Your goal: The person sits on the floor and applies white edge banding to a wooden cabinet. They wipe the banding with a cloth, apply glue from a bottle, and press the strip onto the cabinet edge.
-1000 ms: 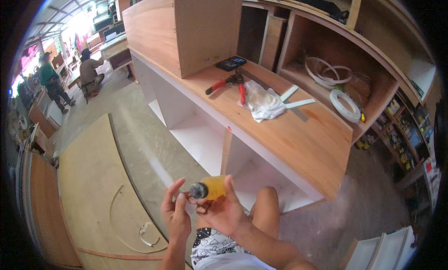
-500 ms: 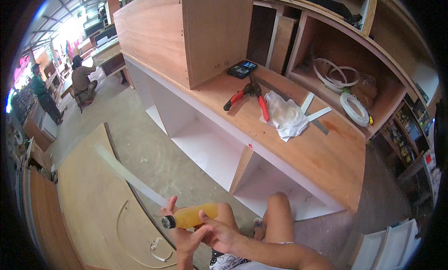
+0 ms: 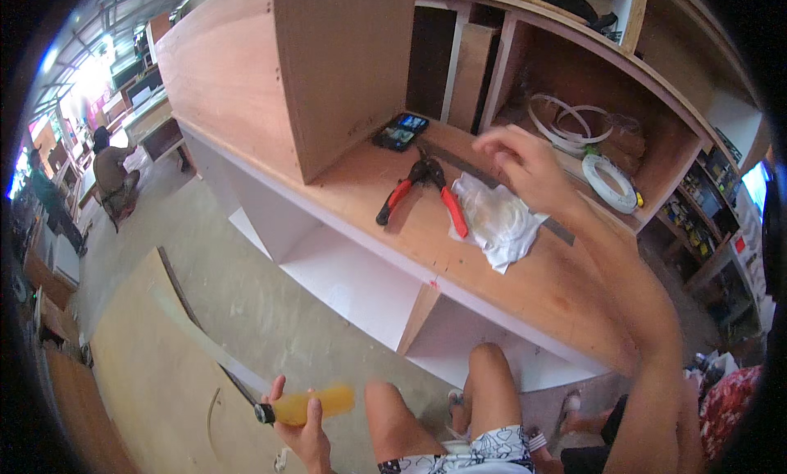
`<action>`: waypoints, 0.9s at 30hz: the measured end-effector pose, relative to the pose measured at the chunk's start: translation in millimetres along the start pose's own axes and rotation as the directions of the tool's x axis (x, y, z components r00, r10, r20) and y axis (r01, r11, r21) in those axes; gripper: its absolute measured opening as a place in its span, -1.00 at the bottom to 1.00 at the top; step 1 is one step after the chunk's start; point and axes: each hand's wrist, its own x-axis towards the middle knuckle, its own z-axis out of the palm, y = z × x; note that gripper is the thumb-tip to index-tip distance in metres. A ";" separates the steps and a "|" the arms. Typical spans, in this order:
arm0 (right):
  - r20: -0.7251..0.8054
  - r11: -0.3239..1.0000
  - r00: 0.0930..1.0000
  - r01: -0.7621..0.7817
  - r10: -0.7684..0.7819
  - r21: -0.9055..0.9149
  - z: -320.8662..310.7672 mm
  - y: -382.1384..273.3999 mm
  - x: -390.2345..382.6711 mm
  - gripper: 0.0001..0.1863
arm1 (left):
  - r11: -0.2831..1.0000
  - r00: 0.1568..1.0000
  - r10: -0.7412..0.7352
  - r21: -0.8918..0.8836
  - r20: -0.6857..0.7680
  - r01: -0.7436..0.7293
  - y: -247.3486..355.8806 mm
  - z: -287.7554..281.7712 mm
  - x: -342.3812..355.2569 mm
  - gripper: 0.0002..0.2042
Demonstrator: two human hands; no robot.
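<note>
My left hand (image 3: 305,431) is closed round a yellow bottle (image 3: 316,403) with a black cap, lying sideways above the floor. A long pale strip (image 3: 211,348) reaches from beside this hand up to the left. My right hand (image 3: 525,166) is over the wooden cabinet top (image 3: 361,175), its fingers loosely bent and somewhat blurred, with nothing visible in them. Just below it lies a crumpled white cloth (image 3: 498,224). Red-handled pliers (image 3: 424,177) rest spread to the cloth's left, and a phone (image 3: 401,132) lies behind them. A flat grey bar (image 3: 560,231) passes partly under the cloth and my forearm.
White coils of strip (image 3: 608,184) sit in an open shelf at the right. A wooden box (image 3: 344,72) stands on the cabinet top. At left, a large board (image 3: 135,367) lies on the floor. Another person's red patterned clothing (image 3: 731,404) shows lower right; a person (image 3: 113,177) crouches far left.
My right hand has left the bottle and swung up over the cabinet top, covering where short white strips lay. My left hand keeps the bottle. Another person's clothing and foot have appeared lower right.
</note>
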 end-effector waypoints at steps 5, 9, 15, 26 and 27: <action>0.171 0.973 0.962 -0.195 0.215 -0.124 79.2 141.7 65.0 -0.28 | 0.995 0.996 -0.085 0.044 -0.003 0.085 0.0 17.8 10.8 -0.43; 0.257 0.986 0.966 0.047 -0.005 -0.158 130.5 160.7 94.2 -0.33 | 0.969 0.984 -0.151 0.182 -0.096 0.166 0.1 12.9 12.1 -0.44; 0.353 0.979 0.930 0.157 -0.103 -0.128 142.5 199.1 115.9 -0.57 | 0.968 0.970 -0.178 0.146 -0.167 0.202 -17.7 30.6 14.8 -0.42; 0.432 0.976 0.898 0.157 -0.078 -0.150 155.1 201.4 129.8 -0.46 | 0.961 0.964 -0.211 0.146 -0.162 0.235 -6.6 42.6 25.4 -0.45; 0.463 0.973 0.885 0.148 -0.050 -0.178 154.2 199.0 131.9 -0.47 | 0.961 0.963 -0.213 0.142 -0.165 0.237 -5.9 42.6 24.4 -0.46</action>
